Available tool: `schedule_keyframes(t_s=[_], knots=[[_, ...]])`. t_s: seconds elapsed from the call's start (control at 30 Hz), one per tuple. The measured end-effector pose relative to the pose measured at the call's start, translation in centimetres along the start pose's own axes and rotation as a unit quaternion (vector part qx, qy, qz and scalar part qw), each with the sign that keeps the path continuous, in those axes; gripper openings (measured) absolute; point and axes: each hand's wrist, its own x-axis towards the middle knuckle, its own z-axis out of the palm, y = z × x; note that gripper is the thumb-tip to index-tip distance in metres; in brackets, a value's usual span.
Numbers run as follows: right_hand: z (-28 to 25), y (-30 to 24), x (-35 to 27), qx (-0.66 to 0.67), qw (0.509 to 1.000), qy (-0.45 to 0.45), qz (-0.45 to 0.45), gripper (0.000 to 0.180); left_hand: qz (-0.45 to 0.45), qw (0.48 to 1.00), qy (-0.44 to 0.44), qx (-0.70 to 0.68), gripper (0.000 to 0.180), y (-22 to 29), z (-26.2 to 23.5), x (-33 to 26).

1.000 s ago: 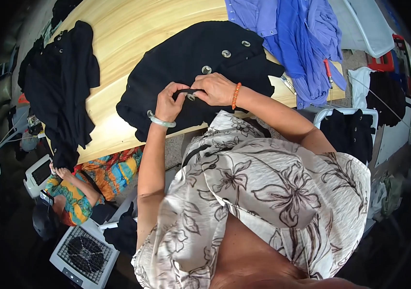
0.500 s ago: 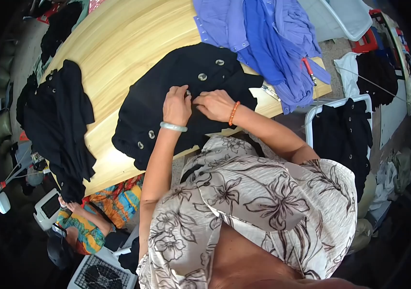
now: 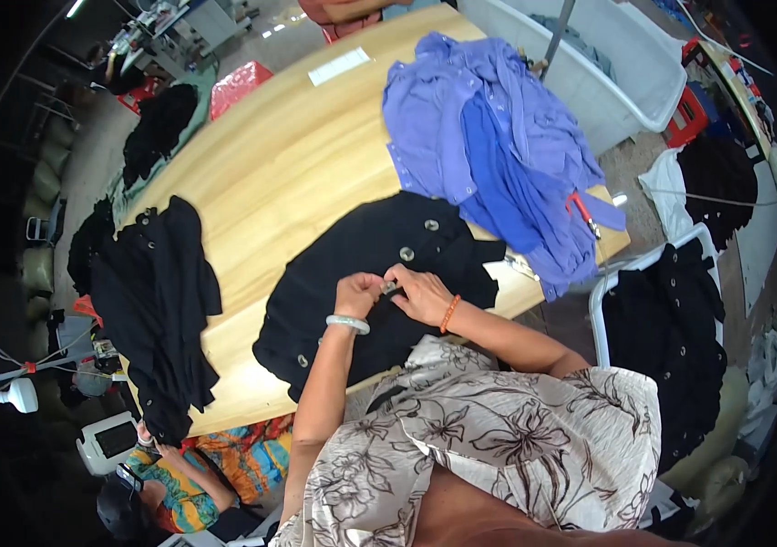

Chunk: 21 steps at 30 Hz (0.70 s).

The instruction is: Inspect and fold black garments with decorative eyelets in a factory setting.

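A black buttoned garment [image 3: 334, 264] lies spread on the wooden table in front of me, with large round buttons along it. My left hand [image 3: 360, 295], a pale bangle on its wrist, is closed in a pinch at one pale, shiny button [image 3: 389, 287]. From the other side my right hand [image 3: 420, 296], wearing an orange bead bracelet, grips the same button between thumb and fingers. The fingertips nearly meet there and partly hide the button. Farther up the garment two more buttons [image 3: 406, 254] show uncovered.
Purple and blue garments [image 3: 498, 137] are heaped at the table's far right, a red-handled tool [image 3: 584, 212] on them. Another black garment [image 3: 156, 301] hangs over the left edge, by a seated person [image 3: 174, 488]. At right stands a white bin [image 3: 600, 319] of black clothes.
My view has tilted up, so the table sits lower and more of its far end shows. My right hand has closed the gap to my left, and both now meet at the button.
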Motion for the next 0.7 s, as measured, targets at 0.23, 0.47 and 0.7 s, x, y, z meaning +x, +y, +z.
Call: schedule_keyframes(t_s=[0.23,0.47,0.7], knots=[[0.2,0.0,-0.4,-0.071,0.994,-0.054,-0.063,0.028,0.022,0.999,-0.024,-0.035,0.006,-1.0,-0.2,-0.5],[-0.1,1.1,0.4,-0.070,0.990,-0.113,-0.039,0.029,0.236,0.951,-0.022,0.200,0.027,-0.9,-0.4,-2.8],[-0.8,1.1,1.7,-0.079,0.984,-0.145,-0.061,0.028,0.252,0.938,0.061,0.231,0.018,-0.6,0.1,-2.5]])
